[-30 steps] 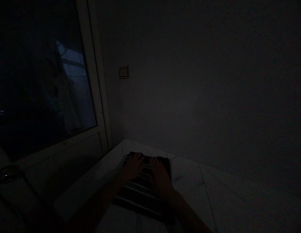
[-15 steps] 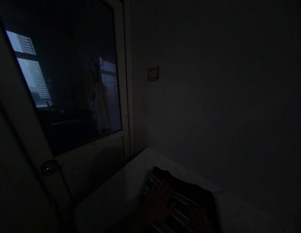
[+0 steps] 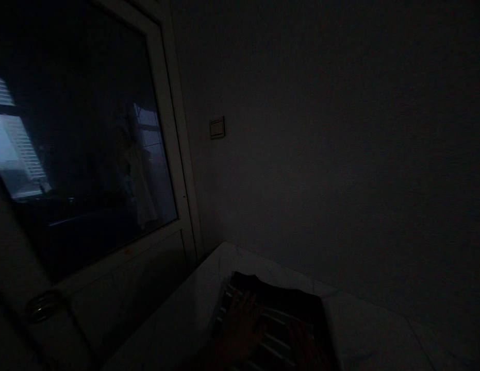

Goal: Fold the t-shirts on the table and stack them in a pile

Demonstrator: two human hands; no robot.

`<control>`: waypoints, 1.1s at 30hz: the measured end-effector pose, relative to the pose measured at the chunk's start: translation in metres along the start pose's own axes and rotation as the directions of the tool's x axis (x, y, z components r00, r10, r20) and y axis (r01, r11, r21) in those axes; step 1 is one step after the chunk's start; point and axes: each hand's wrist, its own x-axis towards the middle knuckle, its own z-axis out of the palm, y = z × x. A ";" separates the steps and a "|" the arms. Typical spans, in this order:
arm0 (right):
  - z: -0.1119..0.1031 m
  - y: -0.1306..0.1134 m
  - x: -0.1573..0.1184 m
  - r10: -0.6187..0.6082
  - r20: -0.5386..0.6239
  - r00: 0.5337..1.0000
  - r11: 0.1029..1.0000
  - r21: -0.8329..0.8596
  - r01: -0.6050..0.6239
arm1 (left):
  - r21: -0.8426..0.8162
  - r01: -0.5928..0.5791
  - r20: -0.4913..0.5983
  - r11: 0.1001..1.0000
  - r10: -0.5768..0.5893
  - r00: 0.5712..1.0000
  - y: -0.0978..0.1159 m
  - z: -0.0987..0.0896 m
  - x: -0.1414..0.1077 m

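A folded dark garment with pale stripes (image 3: 280,309) lies on a white marble-look table (image 3: 363,330), low in the view. My left hand (image 3: 240,329) rests flat on its striped middle, fingers spread. My right hand (image 3: 304,346) lies on the garment's right part, dim and cut off by the bottom of the picture. Neither hand visibly grips the cloth. Darkness hides the lower part of the garment and both forearms.
A white-framed glass door (image 3: 168,129) stands left of the table, with a round metal handle (image 3: 42,306) low down and reflections in its pane. A small wall switch (image 3: 217,128) sits on the dark wall behind the table.
My view has swung, so the table and garment sit lower and further right than a second ago. Both hands stay flat on the garment.
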 end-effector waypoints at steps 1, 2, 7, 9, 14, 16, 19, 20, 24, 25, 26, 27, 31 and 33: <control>-0.006 -0.004 0.002 -0.006 0.026 1.000 1.000 0.015 0.005 | 0.040 -0.002 -0.042 0.999 0.004 0.999 -0.007 0.006 0.000; -0.013 -0.008 0.005 -0.002 0.051 0.999 1.000 0.027 0.001 | 0.064 0.003 -0.101 0.998 0.003 0.995 -0.014 0.012 0.001; -0.047 -0.036 0.015 0.100 0.120 0.988 0.992 0.070 -0.109 | -0.028 0.109 -0.449 0.994 -0.110 0.887 -0.041 0.029 0.007; -0.061 -0.045 0.020 0.131 0.138 0.982 0.984 0.105 -0.146 | -0.053 0.119 -0.511 0.991 -0.129 0.850 -0.043 0.024 0.011; -0.096 -0.052 0.039 0.225 0.172 0.959 0.910 0.315 -0.270 | -0.040 0.270 -0.523 0.962 -0.251 0.815 -0.044 -0.003 0.022; -0.109 -0.051 0.049 0.351 0.102 0.931 0.837 0.412 -0.361 | -0.061 0.387 -0.454 0.920 -0.371 0.810 -0.049 -0.011 0.026; -0.121 -0.051 0.063 0.568 0.038 0.822 0.731 0.435 -0.526 | -0.093 0.459 -0.366 0.883 -0.459 0.809 -0.057 -0.014 0.028; -0.123 -0.052 0.066 0.618 0.038 0.785 0.702 0.422 -0.574 | -0.097 0.461 -0.356 0.882 -0.463 0.812 -0.059 -0.014 0.027; -0.121 -0.057 0.071 0.725 0.058 0.686 0.619 0.382 -0.686 | -0.108 0.489 -0.377 0.865 -0.491 0.785 -0.062 -0.012 0.024; -0.120 -0.059 0.071 0.745 0.056 0.665 0.602 0.373 -0.706 | -0.111 0.490 -0.389 0.865 -0.492 0.779 -0.063 -0.012 0.024; -0.118 -0.061 0.070 0.758 0.051 0.650 0.591 0.366 -0.719 | -0.115 0.487 -0.399 0.866 -0.490 0.775 -0.064 -0.012 0.023; -0.118 -0.062 0.069 0.764 0.043 0.644 0.589 0.361 -0.723 | -0.120 0.483 -0.409 0.867 -0.486 0.772 -0.064 -0.012 0.023; -0.115 -0.065 0.064 0.732 -0.011 0.681 0.635 0.374 -0.676 | -0.134 0.457 -0.442 0.879 -0.466 0.766 -0.068 -0.013 0.021; -0.113 -0.065 0.063 0.713 -0.058 0.698 0.656 0.405 -0.637 | -0.139 0.439 -0.455 0.888 -0.451 0.768 -0.069 -0.013 0.020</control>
